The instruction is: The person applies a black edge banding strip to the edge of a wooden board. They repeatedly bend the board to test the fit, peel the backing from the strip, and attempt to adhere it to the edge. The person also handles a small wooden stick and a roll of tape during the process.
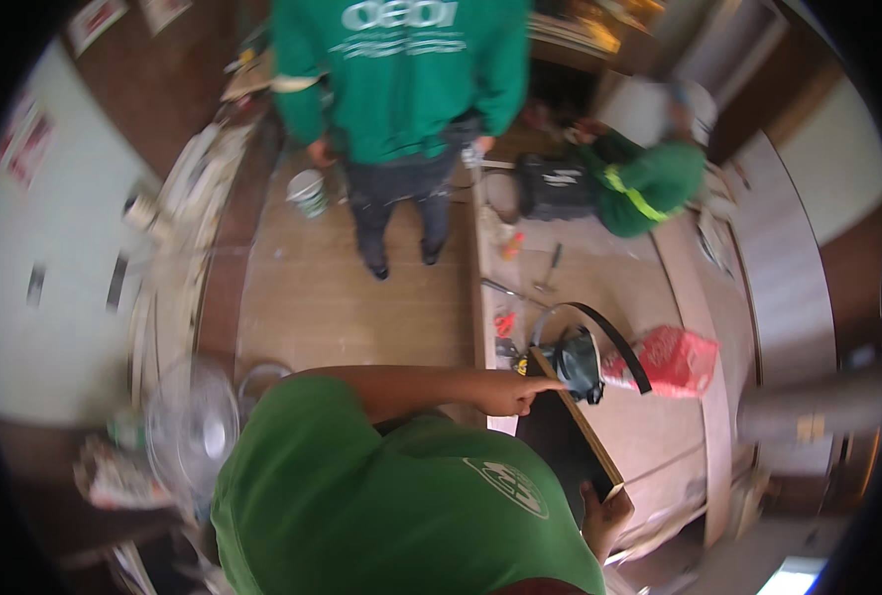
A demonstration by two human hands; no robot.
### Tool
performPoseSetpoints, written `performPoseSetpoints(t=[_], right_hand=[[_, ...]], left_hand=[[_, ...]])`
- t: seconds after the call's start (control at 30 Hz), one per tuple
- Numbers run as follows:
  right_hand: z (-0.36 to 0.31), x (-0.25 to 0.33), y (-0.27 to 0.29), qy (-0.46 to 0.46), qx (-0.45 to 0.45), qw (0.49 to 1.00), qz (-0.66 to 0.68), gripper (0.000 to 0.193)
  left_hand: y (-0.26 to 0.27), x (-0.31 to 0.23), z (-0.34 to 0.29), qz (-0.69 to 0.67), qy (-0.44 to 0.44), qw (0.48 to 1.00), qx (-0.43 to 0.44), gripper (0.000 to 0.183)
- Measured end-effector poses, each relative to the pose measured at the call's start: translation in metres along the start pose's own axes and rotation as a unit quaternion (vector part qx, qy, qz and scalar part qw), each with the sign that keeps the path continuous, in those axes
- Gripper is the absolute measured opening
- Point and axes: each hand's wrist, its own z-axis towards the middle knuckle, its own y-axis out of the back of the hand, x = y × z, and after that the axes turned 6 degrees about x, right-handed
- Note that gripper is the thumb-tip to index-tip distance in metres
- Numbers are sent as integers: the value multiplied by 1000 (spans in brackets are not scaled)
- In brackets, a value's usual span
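Left arm stretched across the chest from the left, bare forearm level, left hand (508,390) half curled with the forefinger pointing right, its tip touching the near top edge of a dark board (565,436). No grip there, only a fingertip on the wood. Right hand (604,516) low at the lower right, fingers wrapped round the board's bottom corner, clamped on it from below; palm mostly hidden behind the green shirt (391,506).

Board tilted, running from the forefinger down to the right hand, pale wooden rim along its right edge, dark face turned up. Just beyond its top end, a dark power tool (577,365) with a black strap (619,342) looping over it, close to the pointing finger but apart from it. Beside that, to the right, a red bag (674,359).

All resting on a long pale workbench (659,436) curving away toward the top right, with a hammer (550,266) farther along and a black case (555,186) near its far end. Wooden plank floor (332,297) to the left, a white bucket (308,190) standing on it. A standing person (401,89) in a green top and dark trousers facing this way at the top centre; another person (649,178) in green bent over the bench at the upper right. A round fan (193,426) low on the left, blurred. Pale wall (54,297) along the left side.
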Motion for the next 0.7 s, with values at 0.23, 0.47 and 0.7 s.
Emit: performPoseSetpoints(t=[0.23, 0.47, 0.7], right_hand=[[49, -8, 10, 98, 146, 984, -38, 26], [59, 4, 18, 208, 258, 943, -34, 17], [46, 48, 67, 222, 274, 932, 83, 19]], left_hand=[[-91, -7, -44, -145, 64, 987, -38, 52], [-155, 9, -114, -258, 139, 916, -274, 51], [-152, 69, -109, -158, -4, 814, -559, 58]])
